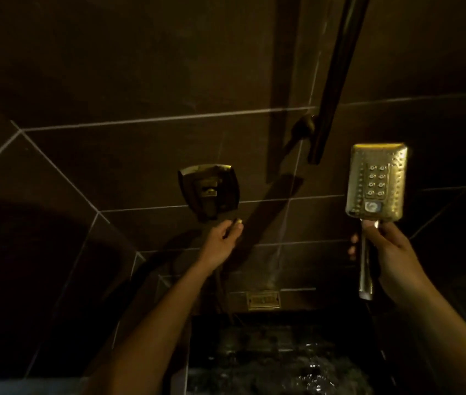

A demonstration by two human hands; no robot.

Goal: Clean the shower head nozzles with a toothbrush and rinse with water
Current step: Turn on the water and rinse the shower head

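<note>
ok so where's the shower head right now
In the head view the shower head is on the right, held upright by its handle in the right hand, just right of the dark vertical rail.

Dim home shower stall: dark tiled wall (pixel 140 81), wall-mounted mixer valve (pixel 209 192), vertical slide rail (pixel 337 75), floor drain (pixel 263 300), wet floor (pixel 283 360).

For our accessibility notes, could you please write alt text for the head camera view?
A person's right hand holds a rectangular shower head upright by its handle, nozzles facing the camera, while the left hand reaches the wall-mounted mixer valve on dark tiles.
</note>
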